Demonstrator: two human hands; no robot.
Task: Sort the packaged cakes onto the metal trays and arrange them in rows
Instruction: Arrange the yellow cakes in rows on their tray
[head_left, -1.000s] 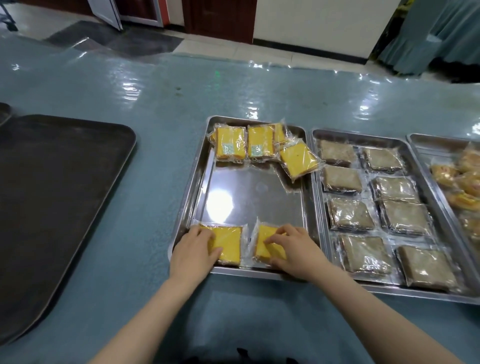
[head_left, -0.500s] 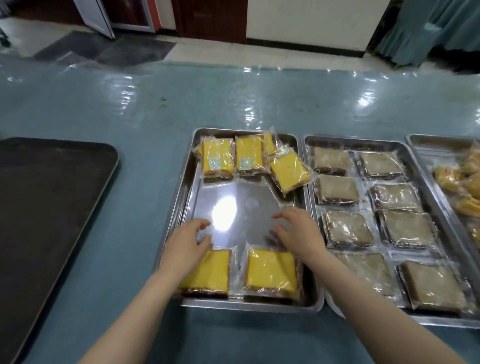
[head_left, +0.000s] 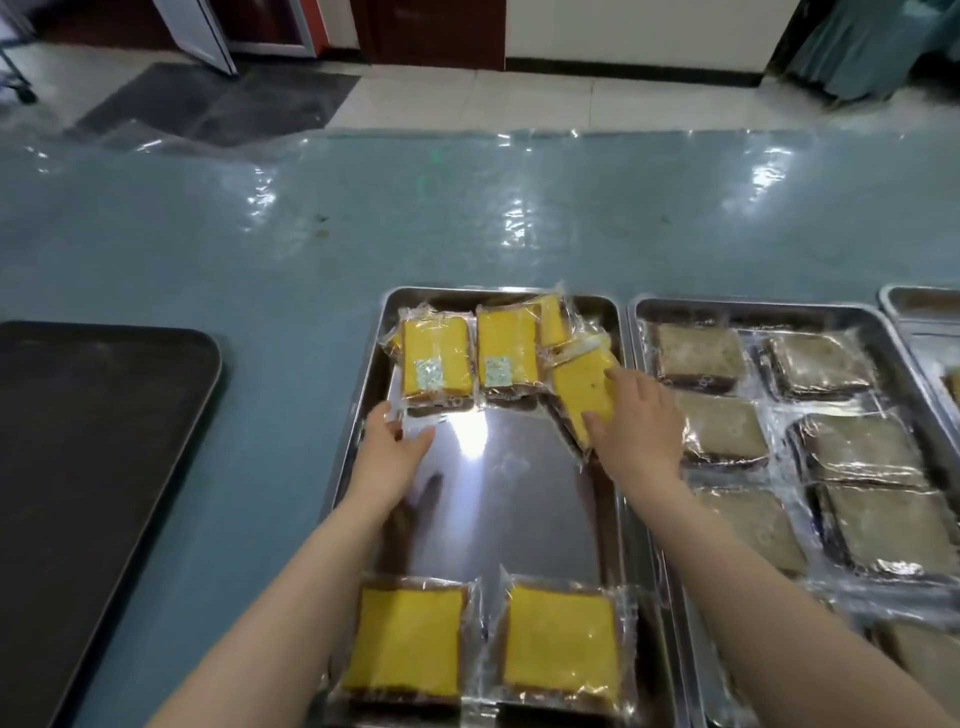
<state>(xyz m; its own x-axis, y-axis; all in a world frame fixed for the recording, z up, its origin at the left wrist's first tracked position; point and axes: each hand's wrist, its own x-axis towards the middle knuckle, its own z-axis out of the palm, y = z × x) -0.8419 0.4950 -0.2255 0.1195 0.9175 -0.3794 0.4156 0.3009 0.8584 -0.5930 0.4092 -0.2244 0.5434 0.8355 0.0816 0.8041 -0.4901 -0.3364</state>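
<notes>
a tilted yellow cake (head_left: 579, 387) lies at the far right of the steel tray (head_left: 519, 493), the right hand (head_left: 636, 428) gripping it. left hand (head_left: 392, 449) spread open, empty, just below the far row of cakes (head_left: 467, 358). two more cakes (head_left: 483, 642) lie at the near edge.

Cakes (head_left: 561, 636) on near tray (head_left: 358, 462), second tray (head_left: 636, 322) right, flat tray (head_left: 104, 467) left

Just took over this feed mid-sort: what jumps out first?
Bright yellow packaged cakes crowd the far end of the centre metal tray, with two more at its near edge. The right hand grips a tilted yellow cake; the left hand hovers open. Brown cakes fill the neighbouring tray.
</notes>
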